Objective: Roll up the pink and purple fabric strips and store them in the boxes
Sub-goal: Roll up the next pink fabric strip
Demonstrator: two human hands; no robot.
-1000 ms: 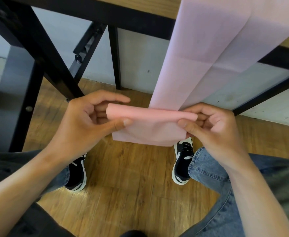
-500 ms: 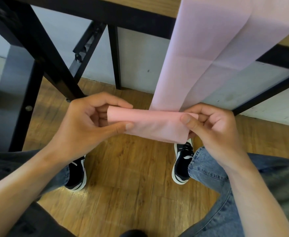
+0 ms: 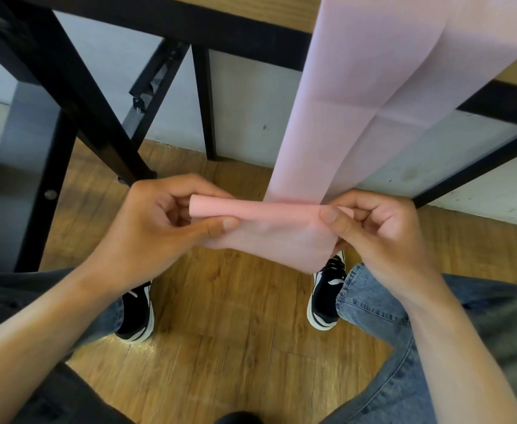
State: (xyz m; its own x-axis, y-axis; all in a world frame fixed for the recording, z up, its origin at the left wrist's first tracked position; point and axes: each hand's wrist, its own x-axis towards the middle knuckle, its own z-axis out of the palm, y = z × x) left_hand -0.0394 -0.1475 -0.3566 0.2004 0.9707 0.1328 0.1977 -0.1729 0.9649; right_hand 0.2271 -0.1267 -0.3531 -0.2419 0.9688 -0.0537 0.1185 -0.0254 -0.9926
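Observation:
A long pink fabric strip (image 3: 355,96) hangs down from the wooden table edge (image 3: 269,7) at the top right, doubled so that two layers show. Its lower end is curled into a short roll (image 3: 266,209) held level between my hands, with a loose flap hanging below it. My left hand (image 3: 156,228) pinches the roll's left end between thumb and fingers. My right hand (image 3: 376,228) pinches the right end, thumb on top. No purple strip and no boxes are in view.
Black metal table legs and braces (image 3: 76,102) stand to the left and behind. A pale wall panel (image 3: 251,111) runs behind the strip. Below are a wood floor (image 3: 226,347), my two black-and-white shoes and my jeans-clad knees.
The hanging flap below the roll has shortened on the left and now slants down to the right, as my fingers turned the roll a little further. Both hands stayed in place.

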